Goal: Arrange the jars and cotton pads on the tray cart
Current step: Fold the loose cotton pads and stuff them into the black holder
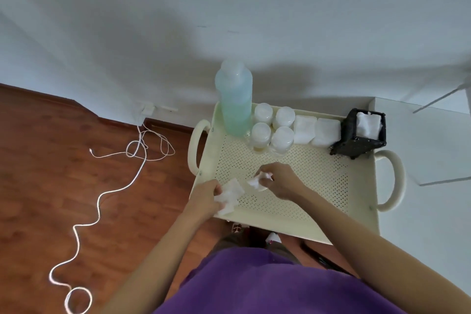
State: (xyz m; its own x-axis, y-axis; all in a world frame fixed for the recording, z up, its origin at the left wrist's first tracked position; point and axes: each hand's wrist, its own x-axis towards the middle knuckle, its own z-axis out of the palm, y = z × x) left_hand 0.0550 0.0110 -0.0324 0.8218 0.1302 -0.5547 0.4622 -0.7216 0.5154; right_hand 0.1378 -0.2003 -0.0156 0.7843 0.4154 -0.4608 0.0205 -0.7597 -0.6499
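A cream perforated tray cart [318, 181] stands before me. Several small white-lidded jars [274, 130] are grouped at its back, beside a tall bottle of pale blue liquid [235, 102]. Two stacks of white cotton pads [316, 130] lie in a row to the right of the jars. A black woven basket [362, 132] at the back right corner holds more pads. My left hand [206, 195] grips a bunch of cotton pads [230, 194] at the tray's front left. My right hand [277, 181] pinches a single crumpled cotton pad [257, 182] just above the tray floor.
A white cable [102, 199] snakes over the wooden floor on the left, running to a wall socket [146, 109]. A white wall rises behind the cart. A white shelf or table [433, 148] stands at the right. The cart has loop handles [196, 148] on both sides.
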